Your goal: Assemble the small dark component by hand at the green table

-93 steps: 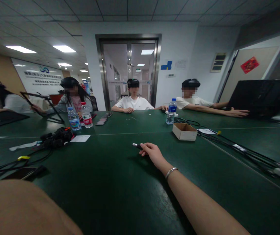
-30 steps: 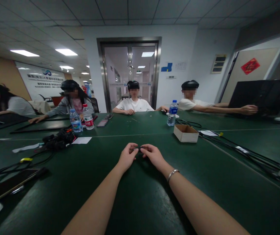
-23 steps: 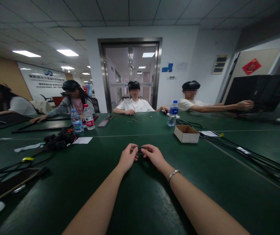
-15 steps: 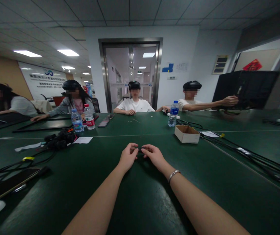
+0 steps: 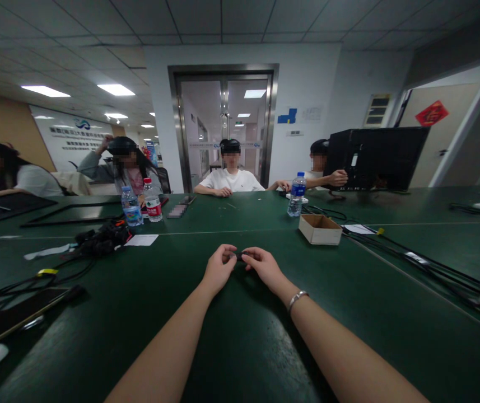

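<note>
My left hand [image 5: 218, 268] and my right hand [image 5: 264, 266] meet over the green table [image 5: 240, 336], fingertips pinched from both sides on a small dark object [image 5: 239, 256]. Most of that object is hidden by my fingers. A silver bracelet [image 5: 295, 297] circles my right wrist. Both forearms rest stretched out along the table.
A small cardboard box [image 5: 319, 228] sits right of my hands, a water bottle [image 5: 296, 194] behind it. Two bottles [image 5: 138, 204] and a black cable bundle [image 5: 99, 239] lie left. Cables [image 5: 424, 264] run along the right. People sit across; one holds a black monitor [image 5: 376, 158].
My left hand came in and joined the right on the small dark object. Across the table, a person swung the black monitor from the far right toward the middle.
</note>
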`<state>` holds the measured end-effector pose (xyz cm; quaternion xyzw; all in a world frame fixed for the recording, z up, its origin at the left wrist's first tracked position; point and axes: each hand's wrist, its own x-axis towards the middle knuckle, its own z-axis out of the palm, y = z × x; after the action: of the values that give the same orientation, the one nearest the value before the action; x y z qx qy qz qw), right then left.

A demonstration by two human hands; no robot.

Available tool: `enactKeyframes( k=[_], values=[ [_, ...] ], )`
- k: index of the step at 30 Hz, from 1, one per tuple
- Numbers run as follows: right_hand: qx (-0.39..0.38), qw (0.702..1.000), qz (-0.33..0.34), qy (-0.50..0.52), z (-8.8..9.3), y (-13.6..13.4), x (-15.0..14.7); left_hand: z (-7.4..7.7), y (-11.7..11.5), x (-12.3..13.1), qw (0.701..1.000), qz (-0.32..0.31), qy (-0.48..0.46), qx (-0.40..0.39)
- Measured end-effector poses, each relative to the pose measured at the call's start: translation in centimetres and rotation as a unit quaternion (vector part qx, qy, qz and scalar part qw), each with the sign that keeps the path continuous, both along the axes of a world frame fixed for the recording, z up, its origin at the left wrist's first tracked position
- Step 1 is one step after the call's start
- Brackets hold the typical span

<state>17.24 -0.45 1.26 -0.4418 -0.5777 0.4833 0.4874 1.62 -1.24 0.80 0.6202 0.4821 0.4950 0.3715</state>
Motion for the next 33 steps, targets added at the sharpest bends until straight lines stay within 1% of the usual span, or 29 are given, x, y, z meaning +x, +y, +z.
enactKeyframes(
  k=[6,9,12,14,16,20,24,33],
  values=[
    [0.001,1.000,-0.003,-0.008,0.04,0.00,0.07,0.44,-0.20,0.07,1.000,-0.011,-0.007,-0.006],
    [0.005,1.000,-0.006,-0.010,-0.03,0.05,0.11,0.41,-0.03,0.10,0.998,0.017,-0.006,-0.054],
    [0.012,1.000,-0.005,-0.010,-0.08,0.07,0.17,0.25,0.27,0.06,0.994,0.039,0.029,-0.097],
    [0.014,1.000,-0.003,-0.011,-0.09,0.05,0.20,0.10,0.43,0.02,0.994,0.032,0.052,-0.094],
    [0.012,1.000,-0.002,-0.012,-0.09,0.03,0.22,-0.07,0.56,-0.01,0.995,0.021,0.054,-0.086],
    [0.012,1.000,-0.002,-0.007,-0.08,0.06,0.19,-0.32,0.70,0.06,0.997,0.007,0.007,-0.082],
    [0.014,1.000,-0.001,0.001,-0.15,0.14,0.15,-0.24,0.56,0.12,0.997,0.005,-0.026,-0.069],
    [0.014,1.000,-0.002,-0.001,-0.05,0.03,0.15,-0.36,0.50,-0.20,0.999,-0.012,-0.011,-0.044]
  ],
)
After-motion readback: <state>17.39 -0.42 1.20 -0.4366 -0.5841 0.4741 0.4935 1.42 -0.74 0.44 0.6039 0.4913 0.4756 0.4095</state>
